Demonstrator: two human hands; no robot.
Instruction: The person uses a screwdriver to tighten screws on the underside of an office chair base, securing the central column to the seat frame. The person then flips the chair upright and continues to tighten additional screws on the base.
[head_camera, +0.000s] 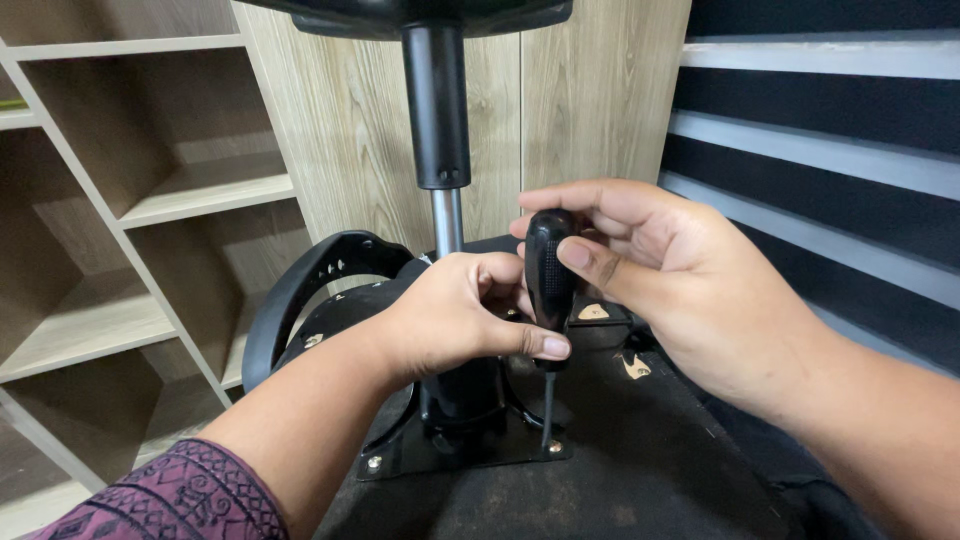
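Observation:
An upturned office chair lies in front of me, its black seat underside (640, 460) facing up. A black metal mounting plate (420, 458) is fixed to it with brass screws. A screwdriver with a black ribbed handle (548, 275) stands upright, its thin shaft (547, 408) on a screw (553, 447) at the plate's near right corner. My right hand (680, 290) grips the top of the handle. My left hand (460, 315) is closed around the lower handle, thumb across it. The chair's gas column (437, 100) rises behind the hands.
A curved black armrest (300, 290) arches at the left of the seat. Light wooden shelving (150, 200) fills the left side, a wood-grain panel (590, 90) stands behind, and a wall of dark and grey horizontal strips (830, 130) runs on the right.

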